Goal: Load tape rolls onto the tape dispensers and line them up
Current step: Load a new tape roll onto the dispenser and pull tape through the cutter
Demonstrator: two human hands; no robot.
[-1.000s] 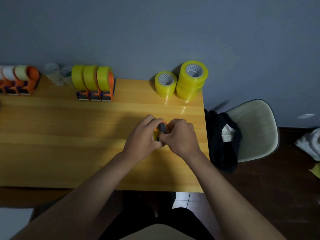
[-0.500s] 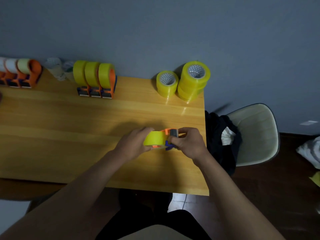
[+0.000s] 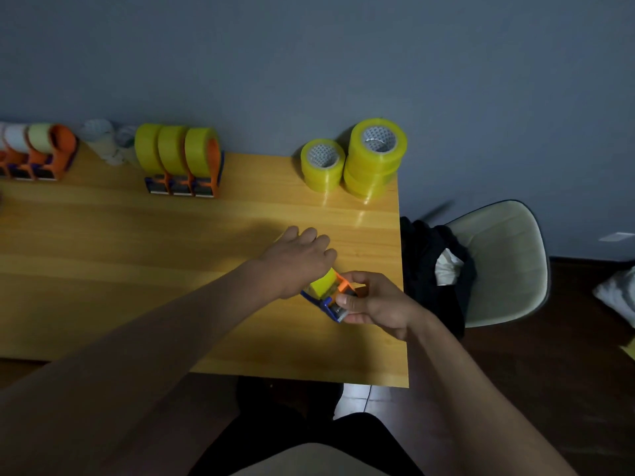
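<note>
While my right hand [image 3: 376, 304] pinches the blade end of the tape dispenser [image 3: 331, 295] with curled fingers, my left hand [image 3: 299, 255] lies over its yellow roll [image 3: 323, 282], fingers curved down; I cannot tell whether they grip. I see the dispenser near the table's [image 3: 137, 255] right front corner, its long axis running diagonally, blade end toward me and to the right. Three loaded dispensers [image 3: 182, 163] stand side by side at the back edge, with spare yellow rolls [image 3: 355, 163] stacked at the far right corner.
</note>
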